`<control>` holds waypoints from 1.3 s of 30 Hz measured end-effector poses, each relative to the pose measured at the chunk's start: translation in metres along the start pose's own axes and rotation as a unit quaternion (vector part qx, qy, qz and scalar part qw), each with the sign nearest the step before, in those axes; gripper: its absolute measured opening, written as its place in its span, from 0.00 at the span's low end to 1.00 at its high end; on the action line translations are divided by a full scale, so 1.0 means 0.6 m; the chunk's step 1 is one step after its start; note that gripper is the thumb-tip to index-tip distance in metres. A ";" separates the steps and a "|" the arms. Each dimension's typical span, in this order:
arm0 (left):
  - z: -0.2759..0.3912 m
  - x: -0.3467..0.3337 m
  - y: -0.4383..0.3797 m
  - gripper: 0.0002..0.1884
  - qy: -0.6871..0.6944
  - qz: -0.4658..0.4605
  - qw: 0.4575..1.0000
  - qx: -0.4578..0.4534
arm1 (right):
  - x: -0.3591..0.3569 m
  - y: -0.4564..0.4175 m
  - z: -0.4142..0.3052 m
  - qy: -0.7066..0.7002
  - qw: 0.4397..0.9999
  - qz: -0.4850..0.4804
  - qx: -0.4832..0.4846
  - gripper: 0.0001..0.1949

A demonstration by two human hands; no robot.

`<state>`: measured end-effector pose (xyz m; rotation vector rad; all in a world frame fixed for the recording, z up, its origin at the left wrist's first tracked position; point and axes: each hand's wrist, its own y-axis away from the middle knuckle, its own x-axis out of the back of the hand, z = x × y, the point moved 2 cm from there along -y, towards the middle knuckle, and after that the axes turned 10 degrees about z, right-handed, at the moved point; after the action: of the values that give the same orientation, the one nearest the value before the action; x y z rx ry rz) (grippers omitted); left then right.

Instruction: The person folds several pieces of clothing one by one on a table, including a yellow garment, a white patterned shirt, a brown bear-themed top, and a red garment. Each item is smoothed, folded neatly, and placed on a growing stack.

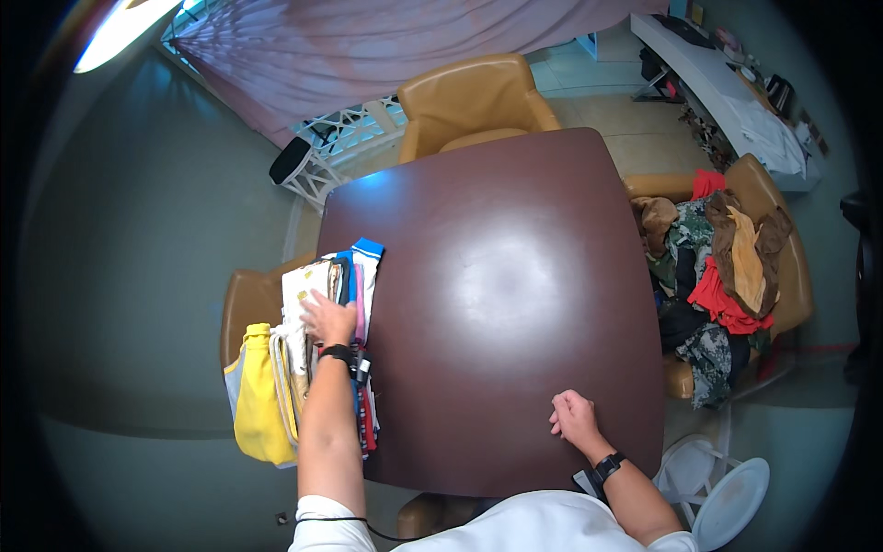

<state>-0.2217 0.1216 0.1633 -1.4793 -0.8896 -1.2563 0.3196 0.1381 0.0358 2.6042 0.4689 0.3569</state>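
My left hand (328, 319), fingers apart and slightly blurred, is over a stack of folded clothes (369, 265) at the table's left edge. Under it is a white garment (303, 284) with small yellow marks. Blue, pink, dark and white folded layers show beside the hand. A yellow garment (263, 393) with a grey side panel hangs over the outer side of the stack. My right hand (574, 417), fingers curled in, is low over the near right of the dark brown table (448, 400); nothing shows in it.
Another tan armchair (793, 276) at right bears a heap of red, brown and camouflage clothes (717, 269). More tan armchairs stand at the far side (476, 96) and left (241, 303). White stools (731, 504) are at lower right, and a black-topped stool (290, 160) is at upper left.
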 end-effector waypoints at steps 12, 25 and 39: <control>0.168 -0.122 0.601 0.44 0.141 -0.086 0.904 -0.395 | 0.004 0.001 0.034 -0.093 0.995 -0.037 -0.017 0.10; 0.187 -0.089 0.666 0.42 0.197 -0.087 0.851 -0.479 | 0.132 0.002 0.031 0.044 0.979 0.102 0.173 0.09; 0.186 -0.097 0.658 0.42 0.177 -0.089 0.855 -0.479 | 0.452 -0.129 0.149 0.166 0.893 0.397 0.129 0.10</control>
<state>0.1683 0.1261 0.0235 -1.8102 -0.0982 -2.2133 0.5747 0.2712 -0.0334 2.8897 -0.5266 1.0772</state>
